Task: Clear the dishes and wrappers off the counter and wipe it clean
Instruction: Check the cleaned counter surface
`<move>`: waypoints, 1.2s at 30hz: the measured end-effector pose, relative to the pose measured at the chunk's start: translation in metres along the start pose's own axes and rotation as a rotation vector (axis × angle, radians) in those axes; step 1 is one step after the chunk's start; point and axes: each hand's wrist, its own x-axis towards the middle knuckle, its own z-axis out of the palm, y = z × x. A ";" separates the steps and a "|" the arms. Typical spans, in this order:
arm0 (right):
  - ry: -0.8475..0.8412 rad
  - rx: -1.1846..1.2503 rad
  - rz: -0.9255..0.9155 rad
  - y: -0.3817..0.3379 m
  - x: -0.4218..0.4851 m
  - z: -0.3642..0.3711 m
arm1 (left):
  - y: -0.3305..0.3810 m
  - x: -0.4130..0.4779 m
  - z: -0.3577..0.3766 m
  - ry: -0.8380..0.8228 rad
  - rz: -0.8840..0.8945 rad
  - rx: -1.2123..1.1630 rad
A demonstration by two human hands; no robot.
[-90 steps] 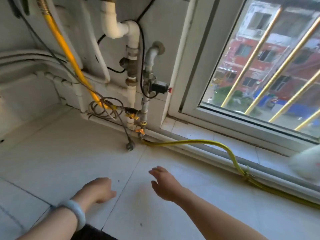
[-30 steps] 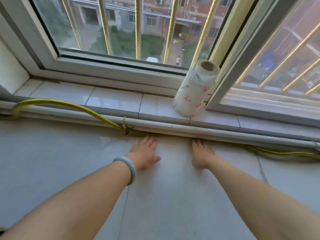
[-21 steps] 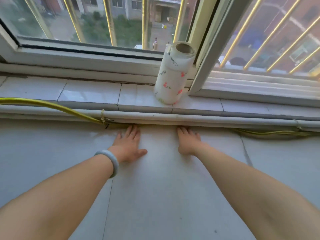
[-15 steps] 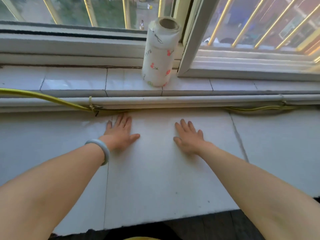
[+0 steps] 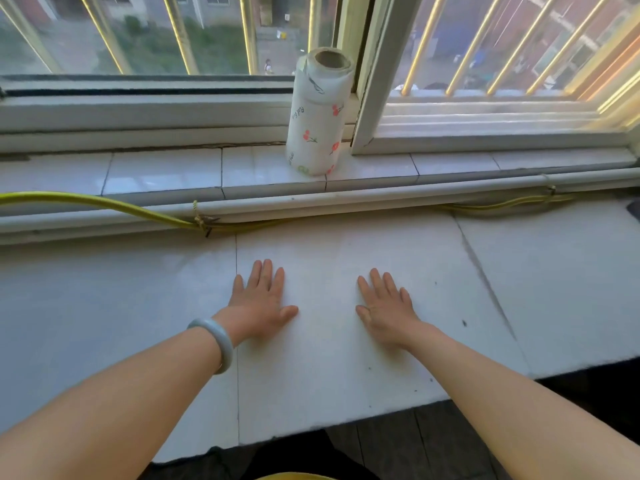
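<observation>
1. I'm seeing L hand (image 5: pixel 258 303) & R hand (image 5: pixel 386 306) lying flat on the white counter (image 5: pixel 519 289), fingers straight, holding nothing.
2. The paper roll (image 5: pixel 317 123) is standing up on the sill (image 5: pixel 162 171), just behind my hands.

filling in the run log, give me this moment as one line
left hand flat on counter | right hand flat on counter | paper towel roll standing on sill | nothing held

The left hand (image 5: pixel 258 306) and right hand (image 5: pixel 384 306) have been drawn back across the white counter (image 5: pixel 346 382). A second ago the fingertips were set against the white pipe (image 5: pixel 363 198). Now both palms are laid flat mid-counter and spread wider apart.
</observation>
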 end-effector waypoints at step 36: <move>0.211 0.272 0.259 0.407 -0.139 -0.066 | 0.437 0.100 -0.087 0.355 0.218 -0.232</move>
